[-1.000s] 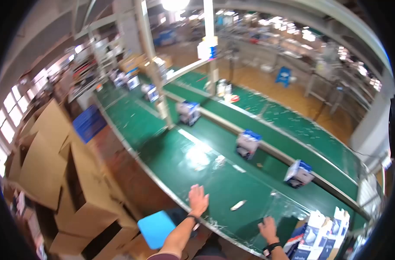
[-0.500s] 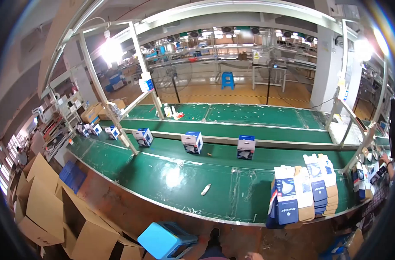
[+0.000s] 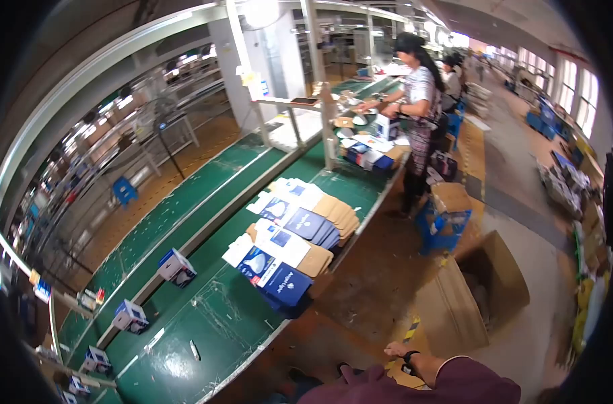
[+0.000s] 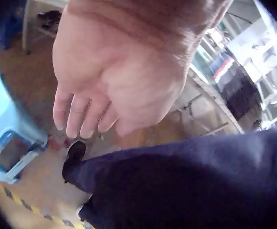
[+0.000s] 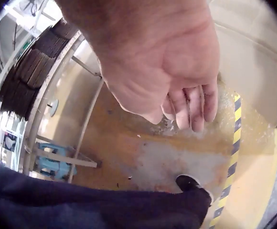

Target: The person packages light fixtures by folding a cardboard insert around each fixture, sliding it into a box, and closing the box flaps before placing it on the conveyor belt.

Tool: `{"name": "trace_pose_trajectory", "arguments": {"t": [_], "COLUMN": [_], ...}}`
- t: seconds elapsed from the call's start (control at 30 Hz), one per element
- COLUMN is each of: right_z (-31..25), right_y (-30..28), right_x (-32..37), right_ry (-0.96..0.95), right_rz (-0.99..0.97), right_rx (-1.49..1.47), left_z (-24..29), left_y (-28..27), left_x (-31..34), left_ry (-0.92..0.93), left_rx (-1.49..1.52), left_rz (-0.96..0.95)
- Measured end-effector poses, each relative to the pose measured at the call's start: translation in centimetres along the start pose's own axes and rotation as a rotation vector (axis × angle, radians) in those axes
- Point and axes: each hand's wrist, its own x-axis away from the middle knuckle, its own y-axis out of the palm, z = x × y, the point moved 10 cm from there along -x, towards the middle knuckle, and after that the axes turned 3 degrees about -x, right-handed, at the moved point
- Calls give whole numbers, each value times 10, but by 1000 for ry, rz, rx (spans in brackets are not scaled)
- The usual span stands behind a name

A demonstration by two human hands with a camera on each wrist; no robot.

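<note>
My left hand (image 4: 114, 71) hangs beside my dark trousers, its fingers loosely bent and holding nothing. It is out of the head view. My right hand (image 3: 396, 350), with a dark band at the wrist, is low at my side above the floor. In the right wrist view its fingers (image 5: 196, 107) curl loosely around nothing. Nearest in front are stacks of flat printed light-bulb cartons (image 3: 279, 286), fanned in rows on the edge of the green conveyor table (image 3: 232, 337).
Small blue-and-white boxes (image 3: 177, 267) stand in a line along the belt. A large open cardboard box (image 3: 454, 303) is on the floor at right. Another person (image 3: 421, 101) works farther along the table. A blue stool (image 4: 9, 129) stands near my left hand.
The head view has swung right, from the belt to the carton stacks and the aisle. Both hands, earlier over the green table, have dropped to my sides.
</note>
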Motion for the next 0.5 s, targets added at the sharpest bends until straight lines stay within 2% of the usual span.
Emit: {"name": "trace_pose_trajectory", "arguments": {"t": [0.03, 0.07, 0.1, 0.17, 0.23, 0.27, 0.33, 0.5], "right_z": [8, -20, -34, -55, -72, -64, -53, -68], "right_y": [36, 28, 46, 69, 91, 110, 131, 110], "right_x": [-22, -1, 4, 14, 39, 38, 42, 52], "right_ry": [12, 31, -2, -100, -211, -230, -177, -70], "right_rz": [-73, -23, -58, -73, -35, -26, -26, -65], "right_rx": [74, -39, -47, -173, -425, -573, -530, -304], "left_z": [-17, 19, 77, 108, 111, 140, 200, 259], "left_y": [2, -13, -35, -62, -88, -104, -131, -170], "left_x": [-27, -43, -56, -104, -152, -159, -171, -209], "left_ry": [-154, -28, 105, 372, 208, 204, 243, 383], "left_rx": [40, -99, -233, -339, -284, -253, -175, 49], "left_rz": [-114, -168, -205, -31, 20, 74, 152, 238]}}
